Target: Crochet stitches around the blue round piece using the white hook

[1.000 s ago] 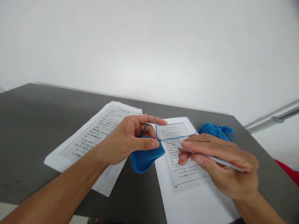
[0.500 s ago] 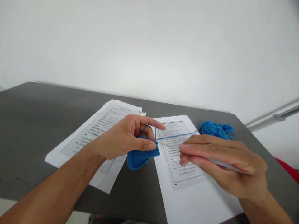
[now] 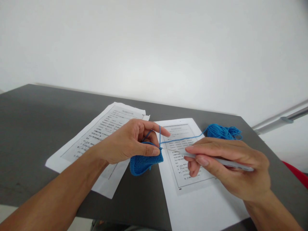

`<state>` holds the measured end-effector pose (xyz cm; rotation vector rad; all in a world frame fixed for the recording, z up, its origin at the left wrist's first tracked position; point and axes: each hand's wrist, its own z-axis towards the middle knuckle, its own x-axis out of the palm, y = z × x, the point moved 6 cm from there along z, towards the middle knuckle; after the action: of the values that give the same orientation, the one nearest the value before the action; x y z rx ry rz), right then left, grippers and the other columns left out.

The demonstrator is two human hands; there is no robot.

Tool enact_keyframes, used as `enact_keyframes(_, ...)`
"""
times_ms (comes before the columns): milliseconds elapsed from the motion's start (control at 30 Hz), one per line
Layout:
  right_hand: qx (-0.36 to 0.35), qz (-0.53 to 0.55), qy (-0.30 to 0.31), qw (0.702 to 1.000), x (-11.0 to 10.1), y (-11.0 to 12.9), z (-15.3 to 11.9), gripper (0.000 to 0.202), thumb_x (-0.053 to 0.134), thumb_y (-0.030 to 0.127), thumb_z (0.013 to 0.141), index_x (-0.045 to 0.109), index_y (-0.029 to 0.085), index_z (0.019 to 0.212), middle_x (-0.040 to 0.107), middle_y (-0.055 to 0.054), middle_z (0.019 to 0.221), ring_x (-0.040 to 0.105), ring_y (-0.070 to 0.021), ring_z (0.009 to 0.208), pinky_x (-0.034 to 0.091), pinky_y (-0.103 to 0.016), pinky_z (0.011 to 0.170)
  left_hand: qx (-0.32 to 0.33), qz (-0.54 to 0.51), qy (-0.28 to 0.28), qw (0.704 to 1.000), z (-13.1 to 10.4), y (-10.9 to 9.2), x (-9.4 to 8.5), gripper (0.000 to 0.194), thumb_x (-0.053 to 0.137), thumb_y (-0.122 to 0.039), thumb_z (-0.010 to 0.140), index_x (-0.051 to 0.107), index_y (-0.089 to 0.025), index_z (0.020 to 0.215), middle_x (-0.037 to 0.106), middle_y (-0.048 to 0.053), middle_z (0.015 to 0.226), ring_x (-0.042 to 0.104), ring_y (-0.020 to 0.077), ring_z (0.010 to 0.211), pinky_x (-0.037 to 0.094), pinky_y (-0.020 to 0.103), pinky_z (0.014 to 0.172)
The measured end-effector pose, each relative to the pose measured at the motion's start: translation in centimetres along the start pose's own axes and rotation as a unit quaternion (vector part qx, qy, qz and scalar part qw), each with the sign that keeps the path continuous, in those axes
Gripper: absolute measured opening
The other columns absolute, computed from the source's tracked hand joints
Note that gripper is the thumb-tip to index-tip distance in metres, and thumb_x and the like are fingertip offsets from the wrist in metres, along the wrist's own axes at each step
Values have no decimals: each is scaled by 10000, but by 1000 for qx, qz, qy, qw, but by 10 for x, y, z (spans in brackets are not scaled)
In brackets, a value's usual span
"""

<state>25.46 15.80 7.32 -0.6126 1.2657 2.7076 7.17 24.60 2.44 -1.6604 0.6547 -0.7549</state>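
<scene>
My left hand (image 3: 134,141) pinches a piece of blue crochet work (image 3: 144,163) between thumb and fingers, the fabric hanging below the thumb. Blue yarn (image 3: 160,134) loops over its outstretched index finger and runs down to the edge of the work. In my right hand (image 3: 228,166) is a crochet hook (image 3: 231,164) with a grey handle, held like a pen. Its thin metal shaft points left and meets the work's upper right corner, beside my left thumb. Whether a loop sits on the tip is too small to make out.
A loose bundle of blue yarn (image 3: 222,131) lies behind my right hand, its strand running left to the work. Two printed paper sheets (image 3: 190,205) lie on the dark table (image 3: 48,115), one under each hand. A white wall (image 3: 154,57) rises behind the table.
My right hand has rolled and shifted slightly left, so more of the hook's handle shows. The left hand keeps its grip on the crochet work, nearly still.
</scene>
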Motion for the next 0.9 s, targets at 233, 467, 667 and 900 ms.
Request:
enact_keyframes(233, -85, -154, 84, 981, 0, 12, 1, 445, 737, 38, 891, 766, 206, 1302, 833, -92, 996, 812, -211, 865, 684, -262, 712, -23, 7, -13, 1000, 0, 2, -2, 390, 870, -134, 762, 776, -138, 1140, 714, -3, 746, 589, 72, 605, 458, 156, 551)
enact_keyframes(467, -90, -167, 114, 975, -1, 17, 0, 409, 709, 64, 927, 762, 212, 1305, 831, -94, 1020, 812, -214, 883, 695, -280, 747, -39, 1, 10, 999, 1, 5, -2, 354, 880, -139, 748, 795, -131, 1092, 727, -1, 737, 613, 76, 596, 441, 155, 533)
enact_keyframes(667, -33, -47, 42, 997, -5, 6, 4, 454, 788, 51, 860, 793, 264, 1261, 828, -42, 836, 797, -191, 722, 673, -253, 619, -23, 11, 18, 1000, 1, -1, 0, 322, 881, -145, 742, 812, -134, 1057, 727, 11, 745, 617, 81, 610, 454, 153, 537)
enact_keyframes(900, 204, 263, -64, 941, 2, -33, -7, 135, 765, 220, 929, 853, 181, 1024, 814, -78, 741, 744, -178, 501, 633, -246, 430, 0, 24, 19, 1000, 0, -4, 2, 274, 873, -154, 760, 819, -143, 1029, 739, 22, 738, 634, 97, 620, 466, 166, 541)
